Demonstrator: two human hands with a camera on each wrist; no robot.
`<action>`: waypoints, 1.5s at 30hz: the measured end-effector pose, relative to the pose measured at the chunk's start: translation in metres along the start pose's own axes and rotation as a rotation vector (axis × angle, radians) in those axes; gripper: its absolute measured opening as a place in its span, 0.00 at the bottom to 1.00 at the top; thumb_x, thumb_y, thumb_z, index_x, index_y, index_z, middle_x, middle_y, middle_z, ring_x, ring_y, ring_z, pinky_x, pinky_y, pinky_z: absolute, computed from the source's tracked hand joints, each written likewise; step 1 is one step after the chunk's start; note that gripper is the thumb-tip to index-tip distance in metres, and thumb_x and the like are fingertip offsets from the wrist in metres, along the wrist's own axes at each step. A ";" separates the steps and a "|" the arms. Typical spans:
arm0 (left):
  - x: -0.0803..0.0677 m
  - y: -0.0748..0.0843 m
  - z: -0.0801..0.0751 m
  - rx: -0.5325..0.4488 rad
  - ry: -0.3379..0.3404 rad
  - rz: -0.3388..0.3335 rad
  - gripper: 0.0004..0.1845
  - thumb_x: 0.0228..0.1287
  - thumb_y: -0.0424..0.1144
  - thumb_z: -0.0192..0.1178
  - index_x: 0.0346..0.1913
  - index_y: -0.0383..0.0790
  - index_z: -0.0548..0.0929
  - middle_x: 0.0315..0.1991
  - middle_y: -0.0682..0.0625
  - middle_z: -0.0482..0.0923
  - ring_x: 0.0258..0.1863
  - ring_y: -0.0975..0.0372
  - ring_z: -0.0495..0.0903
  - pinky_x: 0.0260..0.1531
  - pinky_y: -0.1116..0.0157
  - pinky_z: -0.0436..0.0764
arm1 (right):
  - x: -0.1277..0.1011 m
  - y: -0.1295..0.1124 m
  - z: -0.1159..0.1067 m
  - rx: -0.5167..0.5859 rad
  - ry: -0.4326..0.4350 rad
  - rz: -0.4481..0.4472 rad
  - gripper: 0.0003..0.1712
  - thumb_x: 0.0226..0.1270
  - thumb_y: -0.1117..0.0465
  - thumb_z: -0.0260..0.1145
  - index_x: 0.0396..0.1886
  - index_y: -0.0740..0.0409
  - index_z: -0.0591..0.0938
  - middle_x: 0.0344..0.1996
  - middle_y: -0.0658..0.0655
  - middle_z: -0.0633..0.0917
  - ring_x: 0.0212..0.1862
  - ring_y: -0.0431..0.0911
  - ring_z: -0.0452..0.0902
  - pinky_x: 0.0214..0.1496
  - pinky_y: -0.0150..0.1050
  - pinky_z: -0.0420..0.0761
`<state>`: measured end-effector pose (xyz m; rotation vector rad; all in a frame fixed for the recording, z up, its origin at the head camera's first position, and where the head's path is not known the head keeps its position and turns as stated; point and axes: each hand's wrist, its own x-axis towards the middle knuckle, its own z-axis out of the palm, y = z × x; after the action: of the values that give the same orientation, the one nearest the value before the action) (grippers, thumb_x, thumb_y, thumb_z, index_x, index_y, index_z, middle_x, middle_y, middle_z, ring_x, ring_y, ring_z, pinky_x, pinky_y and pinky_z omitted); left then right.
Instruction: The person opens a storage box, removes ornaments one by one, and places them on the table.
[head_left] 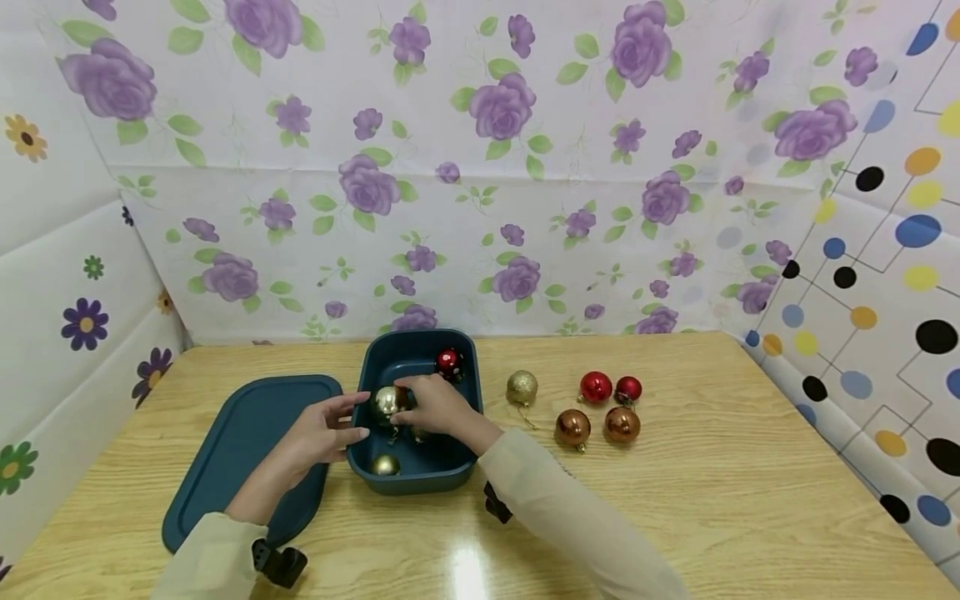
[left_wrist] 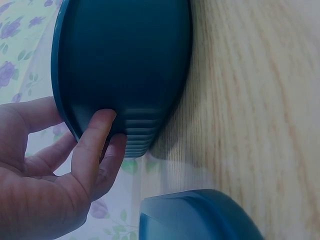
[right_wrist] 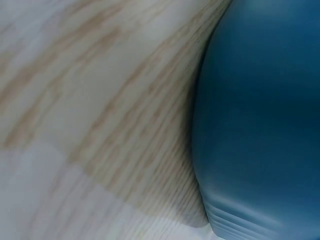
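Observation:
A dark teal box point(head_left: 416, 483) stands on the table, several Christmas balls inside it. My right hand point(head_left: 438, 406) reaches in over the right rim and holds a shiny gold Christmas ball point(head_left: 386, 403) by thumb and fingers. My left hand point(head_left: 318, 433) grips the box's left wall; in the left wrist view, fingers of that hand point(left_wrist: 55, 180) lie on both sides of the rim. A red ball point(head_left: 448, 362) sits at the box's back right, a smaller gold ball point(head_left: 386, 465) at its front left. The right wrist view shows the box's outer wall point(right_wrist: 260, 110), no hand.
A teal lid point(head_left: 247, 442) lies left of the box. On the right are a glittery gold ball point(head_left: 522, 387), a red ball point(head_left: 596, 387), a smaller red ball point(head_left: 628, 389) and two copper balls, one nearer the box point(head_left: 573, 427). Floral cloth point(head_left: 450, 250) hangs behind the table.

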<state>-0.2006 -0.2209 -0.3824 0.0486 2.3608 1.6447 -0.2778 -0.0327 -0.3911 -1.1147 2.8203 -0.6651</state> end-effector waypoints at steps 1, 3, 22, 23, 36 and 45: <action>0.000 0.000 0.000 0.000 0.001 -0.001 0.33 0.62 0.35 0.58 0.69 0.39 0.59 0.67 0.29 0.47 0.62 0.40 0.58 0.40 0.56 0.78 | 0.000 0.000 0.000 -0.001 0.004 -0.006 0.30 0.55 0.52 0.69 0.56 0.60 0.76 0.33 0.52 0.84 0.16 0.34 0.66 0.27 0.24 0.67; 0.001 0.000 0.000 0.000 0.001 -0.003 0.33 0.62 0.35 0.58 0.69 0.39 0.59 0.67 0.29 0.47 0.62 0.40 0.58 0.40 0.56 0.78 | 0.000 0.000 0.000 0.002 0.007 -0.015 0.27 0.54 0.52 0.69 0.53 0.59 0.78 0.34 0.51 0.83 0.18 0.35 0.68 0.28 0.25 0.68; -0.001 0.000 0.000 0.005 -0.003 -0.008 0.33 0.62 0.35 0.58 0.69 0.39 0.58 0.67 0.29 0.47 0.63 0.39 0.55 0.42 0.54 0.77 | -0.028 0.003 -0.030 0.173 0.067 -0.133 0.27 0.54 0.54 0.70 0.53 0.60 0.77 0.40 0.52 0.83 0.46 0.42 0.78 0.49 0.36 0.76; -0.001 0.000 0.000 0.002 -0.002 -0.008 0.33 0.62 0.35 0.58 0.69 0.39 0.58 0.67 0.29 0.47 0.63 0.39 0.56 0.42 0.54 0.77 | -0.030 0.004 -0.032 0.188 0.079 -0.143 0.27 0.54 0.54 0.70 0.53 0.60 0.77 0.40 0.53 0.83 0.45 0.42 0.79 0.49 0.37 0.76; 0.000 0.000 -0.001 -0.005 0.000 0.004 0.33 0.61 0.34 0.58 0.69 0.39 0.58 0.68 0.30 0.46 0.64 0.40 0.54 0.42 0.56 0.78 | -0.073 0.041 -0.087 0.450 0.202 -0.090 0.28 0.54 0.63 0.70 0.55 0.65 0.75 0.41 0.59 0.82 0.45 0.48 0.78 0.53 0.44 0.73; -0.002 0.000 0.000 0.006 -0.008 0.006 0.33 0.62 0.34 0.58 0.69 0.39 0.58 0.67 0.29 0.46 0.64 0.40 0.55 0.40 0.57 0.78 | -0.116 0.076 -0.133 0.509 0.260 0.086 0.27 0.55 0.65 0.68 0.55 0.69 0.74 0.44 0.64 0.81 0.49 0.55 0.76 0.58 0.49 0.68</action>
<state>-0.1987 -0.2208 -0.3818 0.0638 2.3620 1.6372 -0.2659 0.1431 -0.3148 -0.8595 2.6206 -1.5029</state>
